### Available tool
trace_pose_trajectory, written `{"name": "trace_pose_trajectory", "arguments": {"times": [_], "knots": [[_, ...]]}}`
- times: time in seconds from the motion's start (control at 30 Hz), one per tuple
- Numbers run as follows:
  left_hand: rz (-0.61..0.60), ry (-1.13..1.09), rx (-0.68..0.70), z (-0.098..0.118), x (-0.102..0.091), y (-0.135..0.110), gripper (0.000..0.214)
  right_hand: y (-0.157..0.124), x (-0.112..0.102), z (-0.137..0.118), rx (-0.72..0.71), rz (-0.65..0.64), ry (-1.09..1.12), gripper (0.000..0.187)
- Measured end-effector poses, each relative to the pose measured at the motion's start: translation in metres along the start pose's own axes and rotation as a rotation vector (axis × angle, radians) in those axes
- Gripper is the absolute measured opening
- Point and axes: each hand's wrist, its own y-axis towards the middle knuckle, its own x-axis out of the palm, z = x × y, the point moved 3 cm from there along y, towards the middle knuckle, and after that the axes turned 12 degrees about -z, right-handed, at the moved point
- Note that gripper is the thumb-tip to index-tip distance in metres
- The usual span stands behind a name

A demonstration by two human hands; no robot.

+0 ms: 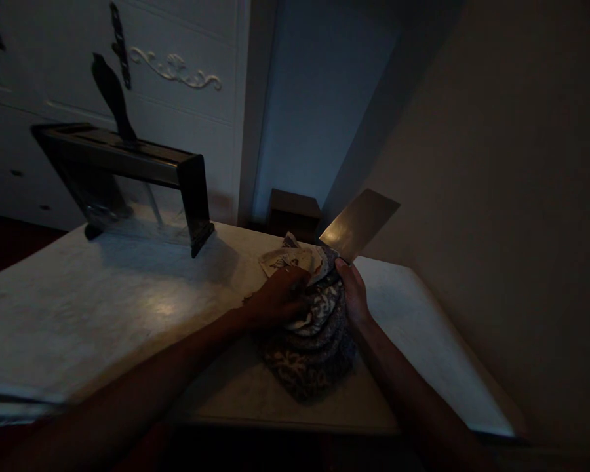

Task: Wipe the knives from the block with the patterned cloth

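Note:
A cleaver (pixel 361 223) with a broad, shiny rectangular blade points up and away, tilted to the right. My right hand (pixel 354 292) is closed at the blade's lower end, its thumb on top; the cleaver's handle is hidden. A dark cloth (pixel 307 370) with a pale floral pattern lies bunched against that hand and trails toward me over the table. My left hand (pixel 281 298) has its fingers curled on the cloth, gripping its folds left of the cleaver. Dim light hides the fingertips of both hands.
A clear-sided knife block (pixel 191 196) with a black frame stands at the table's back left, one black-handled knife (pixel 112 95) upright in it. The pale tabletop (pixel 103 308) meets a wall (pixel 496 196) on the right. White cabinet doors (pixel 187 39) rise behind; a dark box (pixel 295 203) sits beyond the edge.

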Motion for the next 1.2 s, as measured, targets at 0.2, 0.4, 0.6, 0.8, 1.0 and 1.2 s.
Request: {"name": "trace_pose_trajectory", "arguments": {"times": [0.2,0.4,0.6,0.8,1.0,1.2], "knots": [[0.026,-0.050,-0.049,-0.004,0.000,0.000,0.007,0.005,-0.007,0.002,0.008,-0.011,0.010,0.041],[0.068,0.050,0.001,-0.004,-0.001,-0.001,0.012,0.011,-0.016,0.005,0.034,-0.033,-0.026,0.041],[0.043,0.005,0.029,0.000,-0.008,-0.002,0.020,0.015,-0.019,0.000,0.044,-0.040,-0.072,0.044],[0.082,-0.061,-0.016,-0.001,-0.003,-0.004,0.020,0.014,-0.015,0.006,0.025,-0.111,-0.073,0.047],[0.153,-0.097,-0.120,-0.004,0.004,-0.001,0.019,0.006,0.003,0.011,0.035,-0.172,-0.002,0.051],[0.272,-0.127,-0.184,-0.007,0.003,-0.001,0.034,-0.003,0.018,0.017,0.063,-0.199,0.086,0.058]]}}
